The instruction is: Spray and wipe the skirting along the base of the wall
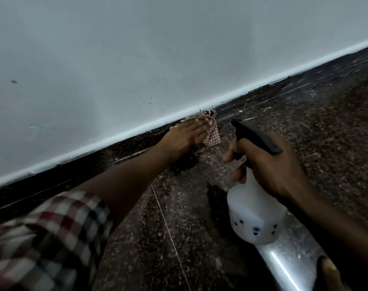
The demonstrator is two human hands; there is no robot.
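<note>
- Here the dark speckled stone skirting [120,148] runs as a low band along the base of the pale grey-white painted wall [137,59], climbing from lower left to upper right across the view.
- The left hand [184,137] lies flat with fingers stretched out, pressing a small red-and-white checked cloth [211,135] against the skirting; the cloth bunches up at the fingertips, its top edge reaching the white painted lip where wall meets skirting.
- A red, white and dark checked sleeve [48,234] covers the left forearm near the bottom left corner.
- The right hand [273,166] is wrapped around the neck of a white translucent plastic spray bottle with a black trigger head [255,208], one finger curled over the trigger; the nozzle points toward the cloth, a little apart from it.
- The bottle hangs above the dark mottled granite floor [304,114], not resting on it.
- Skirting to the right of the cloth is unobstructed all the way to the frame edge, and floor beside it lies open.
- A shiny metallic strip [283,263] crosses the lower right; what it belongs to is hard to tell.
- A thin pale joint line [168,227] cuts the floor.
</note>
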